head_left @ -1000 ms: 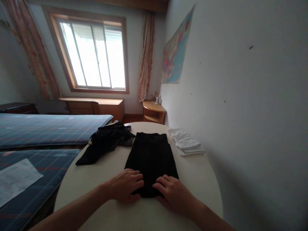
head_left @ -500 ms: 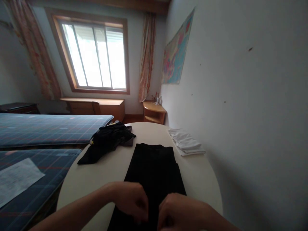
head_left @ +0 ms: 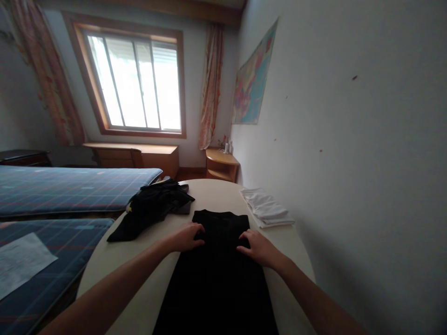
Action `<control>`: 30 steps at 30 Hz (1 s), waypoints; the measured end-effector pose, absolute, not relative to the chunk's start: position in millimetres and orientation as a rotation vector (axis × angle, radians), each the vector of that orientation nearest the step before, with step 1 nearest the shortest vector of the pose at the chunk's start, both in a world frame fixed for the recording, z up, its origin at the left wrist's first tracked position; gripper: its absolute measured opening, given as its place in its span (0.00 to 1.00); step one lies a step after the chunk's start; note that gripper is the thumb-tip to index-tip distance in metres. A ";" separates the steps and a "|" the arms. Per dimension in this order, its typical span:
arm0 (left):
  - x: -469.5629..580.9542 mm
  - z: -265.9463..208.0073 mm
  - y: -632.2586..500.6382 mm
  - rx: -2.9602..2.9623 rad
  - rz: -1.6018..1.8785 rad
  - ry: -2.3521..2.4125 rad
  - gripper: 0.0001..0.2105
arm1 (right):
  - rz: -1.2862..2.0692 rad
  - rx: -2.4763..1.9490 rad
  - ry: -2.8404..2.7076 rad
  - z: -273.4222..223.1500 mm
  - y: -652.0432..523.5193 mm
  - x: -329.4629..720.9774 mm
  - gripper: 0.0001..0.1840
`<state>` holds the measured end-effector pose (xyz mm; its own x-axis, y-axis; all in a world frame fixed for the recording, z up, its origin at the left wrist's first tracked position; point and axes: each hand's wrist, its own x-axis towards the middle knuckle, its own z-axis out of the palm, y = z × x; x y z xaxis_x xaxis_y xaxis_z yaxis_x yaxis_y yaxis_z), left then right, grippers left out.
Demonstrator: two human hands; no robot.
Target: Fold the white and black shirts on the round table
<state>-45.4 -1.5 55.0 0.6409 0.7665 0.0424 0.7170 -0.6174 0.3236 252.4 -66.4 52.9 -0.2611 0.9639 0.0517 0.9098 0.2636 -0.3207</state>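
A black garment (head_left: pixel 223 279) lies flat and lengthwise on the round cream table (head_left: pixel 132 270), its far edge slightly curved. Whether it is a top or trousers I cannot tell. My left hand (head_left: pixel 186 236) rests at its left edge near the far end, thumb and fingers apart. Opposite it, my right hand (head_left: pixel 258 246) touches the right edge with thumb and fingers spread. Neither hand visibly grips the cloth. The garment's near end runs out of the bottom of the view.
A heap of dark clothes (head_left: pixel 153 204) sits at the table's far left. Folded white cloth (head_left: pixel 267 207) lies at the far right, near the wall (head_left: pixel 366 195). Plaid mattresses (head_left: pixel 70 188) stand to the left, one with a paper sheet (head_left: pixel 24 260) on it.
Both hands have moved away from me, from the garment's near part to its far end, and farther apart. Their curled fingers have opened. The cloth's sides now lie straighter.
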 end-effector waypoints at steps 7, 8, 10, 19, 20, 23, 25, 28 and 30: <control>-54.1 68.6 -0.7 2.469 0.152 1.109 0.14 | 0.533 -1.670 -2.283 63.7 -65.7 251.2 0.14; -57.2 73.1 0.5 2.451 0.164 1.071 0.14 | 0.562 -1.640 -2.281 66.7 -65.6 252.2 0.14; -63.3 85.7 5.4 2.418 0.229 0.995 0.14 | 0.597 -1.565 -2.277 76.3 -63.4 255.6 0.14; -50.3 130.4 68.8 2.452 0.731 1.052 0.14 | 0.234 -1.560 -2.109 130.4 -0.3 267.7 0.17; -45.4 123.6 74.7 2.462 0.739 1.135 0.14 | 0.191 -1.596 -2.094 126.1 7.9 266.0 0.18; -32.0 91.9 83.7 2.435 0.578 1.393 0.15 | 0.166 -1.737 -2.141 97.7 24.4 260.4 0.19; -26.3 71.0 84.1 2.420 0.500 1.444 0.16 | 0.203 -1.808 -2.170 75.6 28.4 258.6 0.19; -24.2 53.4 84.7 2.412 0.480 1.501 0.16 | 0.222 -1.846 -2.155 55.8 30.8 260.3 0.20; -25.4 50.3 88.6 2.404 0.495 1.537 0.15 | 0.211 -1.856 -2.121 53.3 34.1 262.6 0.20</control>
<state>-25.4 88.6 50.3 0.3873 0.9096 0.1508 0.8265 -0.4150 0.3803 262.6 34.1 53.3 -0.1098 0.9844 0.1373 0.9382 0.1482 -0.3127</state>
